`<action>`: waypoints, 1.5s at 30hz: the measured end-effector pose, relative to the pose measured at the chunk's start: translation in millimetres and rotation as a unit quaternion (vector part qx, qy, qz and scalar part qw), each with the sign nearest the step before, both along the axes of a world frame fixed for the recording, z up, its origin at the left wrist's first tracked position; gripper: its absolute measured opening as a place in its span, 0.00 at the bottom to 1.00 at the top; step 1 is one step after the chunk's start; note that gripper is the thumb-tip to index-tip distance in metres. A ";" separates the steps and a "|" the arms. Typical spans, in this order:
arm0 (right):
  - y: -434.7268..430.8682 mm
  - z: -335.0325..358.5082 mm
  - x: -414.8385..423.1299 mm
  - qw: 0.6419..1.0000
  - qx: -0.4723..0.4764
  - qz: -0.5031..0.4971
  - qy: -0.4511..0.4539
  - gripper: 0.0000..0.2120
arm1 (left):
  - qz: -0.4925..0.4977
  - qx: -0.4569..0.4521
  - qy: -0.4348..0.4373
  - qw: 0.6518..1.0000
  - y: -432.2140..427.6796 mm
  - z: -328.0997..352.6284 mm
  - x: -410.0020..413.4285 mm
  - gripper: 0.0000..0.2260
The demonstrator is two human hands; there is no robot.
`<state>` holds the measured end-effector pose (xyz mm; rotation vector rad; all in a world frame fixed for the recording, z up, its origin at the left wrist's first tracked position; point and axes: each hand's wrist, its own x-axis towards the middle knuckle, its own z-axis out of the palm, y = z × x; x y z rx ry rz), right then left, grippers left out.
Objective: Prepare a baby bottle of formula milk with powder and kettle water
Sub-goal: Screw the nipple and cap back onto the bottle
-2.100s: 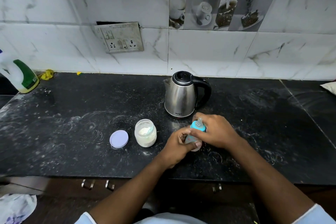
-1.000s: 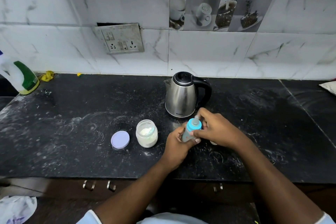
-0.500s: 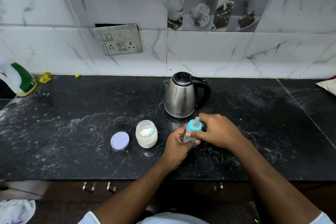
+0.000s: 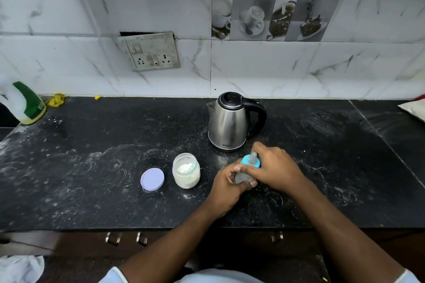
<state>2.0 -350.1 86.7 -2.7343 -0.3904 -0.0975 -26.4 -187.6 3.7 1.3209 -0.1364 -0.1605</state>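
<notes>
I see L hand point(image 4: 226, 185) clenched round the baby bottle point(image 4: 244, 176) body, R hand point(image 4: 274, 167) grasping its blue cap point(image 4: 249, 160), on bench point(image 4: 92, 145) btwn powder jar point(image 4: 186, 170) & kettle point(image 4: 232, 120).

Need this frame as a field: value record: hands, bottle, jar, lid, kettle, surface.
left hand: wrapped around the lower body of the baby bottle
right hand: on the blue collar, beside the teat
baby bottle: upright, collar and teat on; contents not readable
powder jar: open, white powder inside, left of the bottle
lid: purple, flat on the counter, left of the jar
kettle: steel, lid shut, behind the bottle
counter: black stone, dusted white
</notes>
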 end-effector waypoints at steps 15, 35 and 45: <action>20.0 -11.0 -6.2 0.994 0.003 -0.084 -0.068 0.25 | 0.032 0.002 -0.015 0.999 -7.4 -3.5 -1.0 0.18; 23.0 -27.5 -9.7 0.991 0.039 -0.116 -0.063 0.25 | 0.114 0.083 -0.023 0.990 -17.5 -23.9 -3.9 0.23; -80.9 -65.5 25.7 0.967 0.124 -0.218 0.044 0.17 | 0.047 0.013 0.028 0.998 -5.7 -15.9 5.6 0.24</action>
